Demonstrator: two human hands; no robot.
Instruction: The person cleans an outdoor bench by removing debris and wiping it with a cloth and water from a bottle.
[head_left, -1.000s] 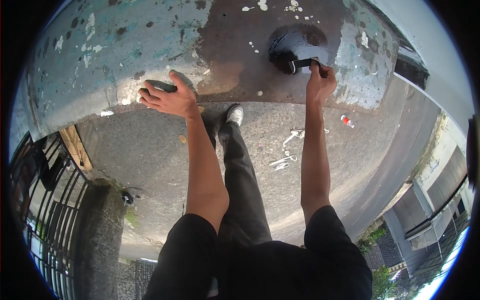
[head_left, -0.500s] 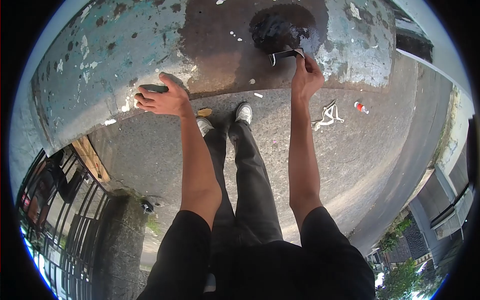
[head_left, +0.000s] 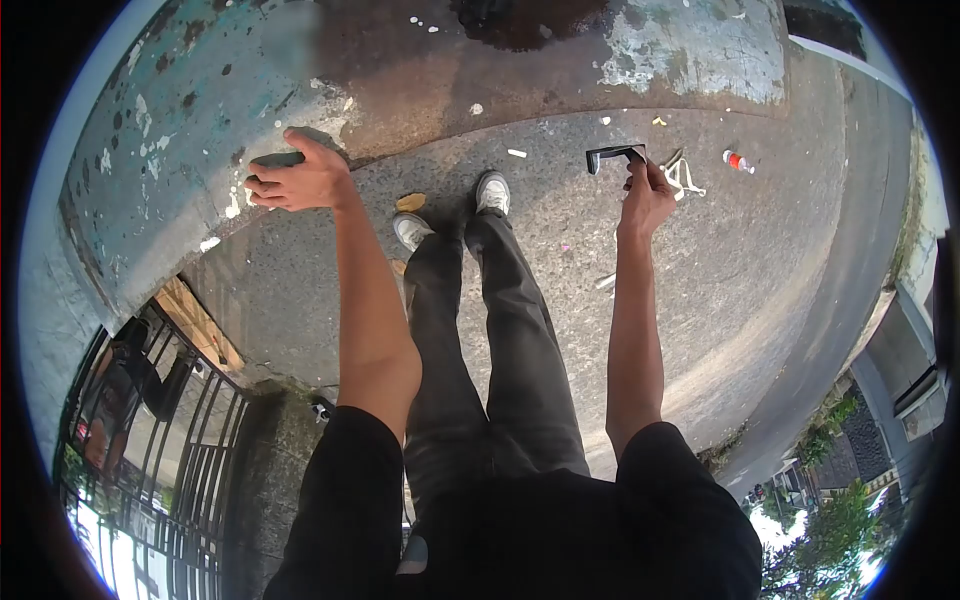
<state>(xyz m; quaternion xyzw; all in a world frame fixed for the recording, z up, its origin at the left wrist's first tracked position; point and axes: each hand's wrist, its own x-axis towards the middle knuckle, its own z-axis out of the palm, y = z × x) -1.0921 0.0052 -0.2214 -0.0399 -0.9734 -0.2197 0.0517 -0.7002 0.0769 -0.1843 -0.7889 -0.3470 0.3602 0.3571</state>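
On the worn metal sheet [head_left: 400,85], with its peeling blue-grey paint and brown bare areas, my left hand [head_left: 305,178] rests near the front edge. Its thumb and fingers are apart, with a dark patch of shadow between them. Out to the right, my right hand [head_left: 648,200] pinches one end of a bent black strip [head_left: 622,153] with pale edges. This strip overlaps the ground just past the sheet's front edge in this view. A dark wet patch [head_left: 525,22] shows on the sheet at the top.
Beyond my right hand, a tangled white strap [head_left: 685,178] and a small bottle with a red label [head_left: 738,162] lie on the concrete. A dry leaf [head_left: 411,202] is by my shoes [head_left: 492,193]. A wooden board [head_left: 198,325] and a metal fence [head_left: 165,420] stand at left.
My right hand has drawn the black strip off the wet patch, back and to the right, over the ground. The view has shifted; my left hand stays at the same spot on the sheet.
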